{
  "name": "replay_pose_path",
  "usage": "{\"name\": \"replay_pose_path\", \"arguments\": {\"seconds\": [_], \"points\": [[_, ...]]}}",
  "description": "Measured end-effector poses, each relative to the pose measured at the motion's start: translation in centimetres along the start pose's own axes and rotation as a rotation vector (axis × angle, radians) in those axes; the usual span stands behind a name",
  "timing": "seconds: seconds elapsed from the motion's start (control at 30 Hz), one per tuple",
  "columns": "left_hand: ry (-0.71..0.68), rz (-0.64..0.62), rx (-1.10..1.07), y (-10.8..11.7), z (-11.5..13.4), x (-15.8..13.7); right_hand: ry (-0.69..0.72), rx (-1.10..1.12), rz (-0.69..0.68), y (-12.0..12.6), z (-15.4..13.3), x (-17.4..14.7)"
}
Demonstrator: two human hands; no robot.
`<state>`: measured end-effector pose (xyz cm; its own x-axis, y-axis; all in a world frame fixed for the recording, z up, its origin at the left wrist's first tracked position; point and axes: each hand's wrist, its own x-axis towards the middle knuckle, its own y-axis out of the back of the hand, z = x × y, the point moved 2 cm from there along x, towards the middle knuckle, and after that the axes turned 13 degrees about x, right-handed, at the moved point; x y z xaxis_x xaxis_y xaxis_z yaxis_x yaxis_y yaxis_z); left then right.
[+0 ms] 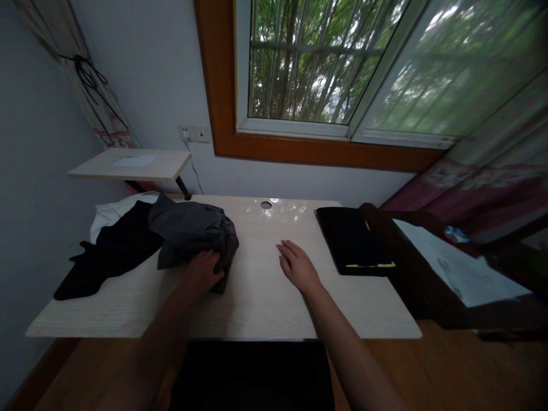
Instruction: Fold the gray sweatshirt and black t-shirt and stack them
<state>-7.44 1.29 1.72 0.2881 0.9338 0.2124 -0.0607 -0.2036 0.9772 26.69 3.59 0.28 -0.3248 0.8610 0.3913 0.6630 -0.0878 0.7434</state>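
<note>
A dark grey garment [188, 225] lies bunched on the left half of the pale wooden desk [265, 308]. My left hand [203, 273] is closed on its near right edge, the fingertips partly hidden in the folds. Beside the grey cloth, to the left, a black garment [124, 245] is spread out, with a white cloth [109, 214] showing behind it. My right hand [297, 265] rests on the bare desktop with fingers stretched out and holds nothing. What kind of garments these are I cannot make out.
At the desk's right lies a flat black item [355, 237] with yellow marks. Past it, papers [462, 262] cover a dark surface. A small raised shelf [132, 162] stands back left, below a wall socket [192, 133]. A cable hole [266, 205] is near the desk's back edge.
</note>
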Motion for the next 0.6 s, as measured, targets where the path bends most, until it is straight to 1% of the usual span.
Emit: {"name": "replay_pose_path", "arguments": {"seconds": [0.07, 0.2, 0.33, 0.4, 0.47, 0.6], "points": [[-0.082, 0.008, -0.072, 0.2, 2.4, 0.2, 0.013, -0.005, -0.02, 0.3, -0.6, 0.0], [-0.285, -0.017, -0.233, 1.1, 6.8, 0.6, 0.067, 0.009, -0.047, 0.9, -1.9, 0.0], [-0.48, -0.041, -0.372, 1.5, 9.8, 1.0, 0.161, 0.039, -0.091, 1.1, -2.3, -0.4], [-0.531, -0.049, -0.419, 1.6, 10.6, 1.2, 0.181, 0.052, -0.091, 1.0, -2.2, -0.6], [-0.542, -0.052, -0.473, 1.8, 10.8, 1.3, 0.175, 0.077, -0.084, 1.0, -1.9, -0.6], [-0.48, -0.037, -0.634, 2.4, 9.7, 1.2, 0.089, 0.212, -0.023, 1.2, -1.2, -0.7]]}}
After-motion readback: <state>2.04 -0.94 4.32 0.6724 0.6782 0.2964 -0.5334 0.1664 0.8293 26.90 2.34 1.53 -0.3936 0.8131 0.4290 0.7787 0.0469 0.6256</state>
